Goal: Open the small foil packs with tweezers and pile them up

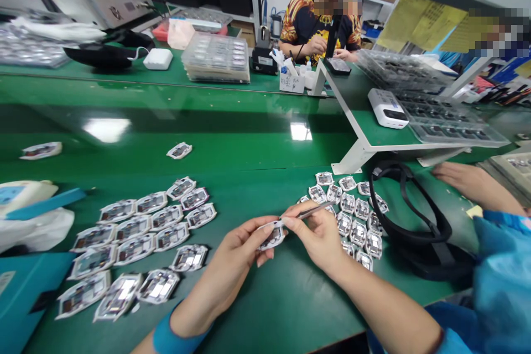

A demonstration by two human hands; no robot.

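My left hand (232, 260) pinches a small white-edged circuit part (271, 237) just above the green belt. My right hand (317, 238) is closed on thin metal tweezers (309, 211), whose tip touches the top edge of that part. To the left lies a spread of several similar parts (136, 243) in loose rows. Another cluster of several parts (352, 215) lies just right of my right hand.
A black strap (409, 215) lies right of the cluster. Another person's hand (473, 182) rests at the right, by a raised green shelf (365, 133) with a white device (388, 108) and clear trays (448, 119). A seated person (319, 22) works at the back. Stacked trays (216, 58) stand behind.
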